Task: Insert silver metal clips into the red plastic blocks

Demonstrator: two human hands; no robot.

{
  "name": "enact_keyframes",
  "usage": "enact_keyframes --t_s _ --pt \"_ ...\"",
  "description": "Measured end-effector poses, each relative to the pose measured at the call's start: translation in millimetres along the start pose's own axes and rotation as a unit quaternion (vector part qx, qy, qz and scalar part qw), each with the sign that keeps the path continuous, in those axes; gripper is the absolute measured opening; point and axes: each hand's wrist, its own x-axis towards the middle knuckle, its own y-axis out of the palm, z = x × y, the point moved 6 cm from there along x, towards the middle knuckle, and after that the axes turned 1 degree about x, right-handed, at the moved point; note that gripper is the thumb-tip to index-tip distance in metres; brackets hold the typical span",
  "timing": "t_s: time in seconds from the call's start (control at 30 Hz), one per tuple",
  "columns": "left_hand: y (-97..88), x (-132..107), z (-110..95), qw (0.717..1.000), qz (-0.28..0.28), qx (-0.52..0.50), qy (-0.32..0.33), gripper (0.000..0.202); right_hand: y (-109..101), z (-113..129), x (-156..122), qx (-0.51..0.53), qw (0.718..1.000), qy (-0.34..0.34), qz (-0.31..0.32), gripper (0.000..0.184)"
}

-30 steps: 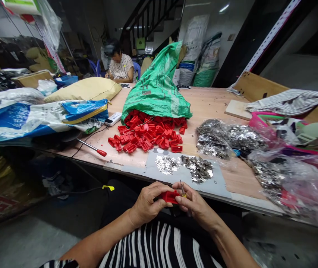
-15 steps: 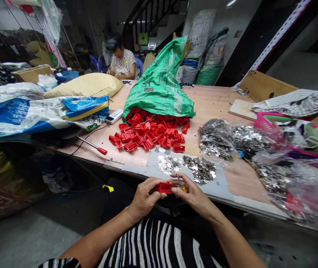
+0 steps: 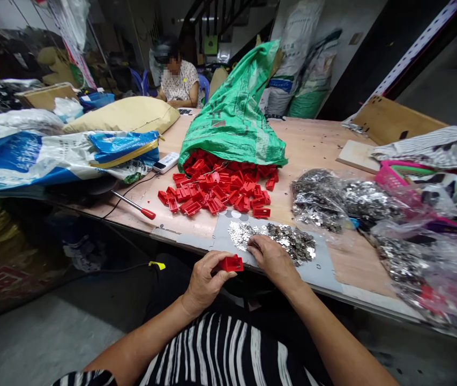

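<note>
Housing, red plastic (image 3: 231, 263), gripped in left hand (image 3: 204, 280); right hand (image 3: 273, 258) open, palm down, resting on silver metal pieces (image 3: 290, 243) atop grey mat (image 3: 320, 273).

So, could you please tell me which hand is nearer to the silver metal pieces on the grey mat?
Right. The right hand rests against the metal pieces, while the left hand is farther away, holding a red part.

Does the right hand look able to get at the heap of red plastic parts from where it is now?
Probably yes: the right hand rests on the small metal pieces on the grey mat, and the heap of red plastic parts lies just beyond, with nothing tall between.
</note>
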Motion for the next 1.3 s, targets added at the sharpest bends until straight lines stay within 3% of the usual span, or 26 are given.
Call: enact_keyframes --t_s 0.2,0.4,0.5,0.6,0.7,0.9,1.03,1.3 --pt "-1.8 -0.4 -1.5 1.000 -0.006 0.008 0.007 0.029 -2.7 1.4 2.4 0.028 1.000 0.000 0.003 0.009" --pt "1.1 0.5 -4.8 1.000 -0.004 0.017 0.002 0.028 -12.3 -3.7 -3.8 0.158 0.986 0.045 -0.015 0.013" --pt "2.6 0.0 -7.4 1.000 -0.007 0.030 0.001 0.028 -12.1 -3.3 -11.2 0.286 0.954 0.089 -0.004 0.020" --pt "3.5 0.2 -11.3 0.999 -0.013 0.050 0.008 0.029 -4.0 2.9 -20.9 0.415 0.898 0.140 0.035 0.027" --pt "4.5 0.9 -15.1 0.997 -0.018 0.066 0.019 0.029 3.7 10.5 -29.2 0.463 0.869 0.167 0.059 0.031" --pt "5.6 1.0 -20.2 0.996 -0.021 0.083 0.038 0.029 7.7 12.9 -36.5 0.451 0.877 0.158 0.046 0.027" --pt "5.6 1.1 -22.0 0.994 -0.028 0.092 0.055 0.029 2.9 11.1 -37.0 0.426 0.893 0.146 0.005 0.025" --pt "9.6 3.2 -25.4 0.989 -0.031 0.117 0.081 0.028 7.6 13.6 -34.7 0.448 0.880 0.152 -0.024 0.028"
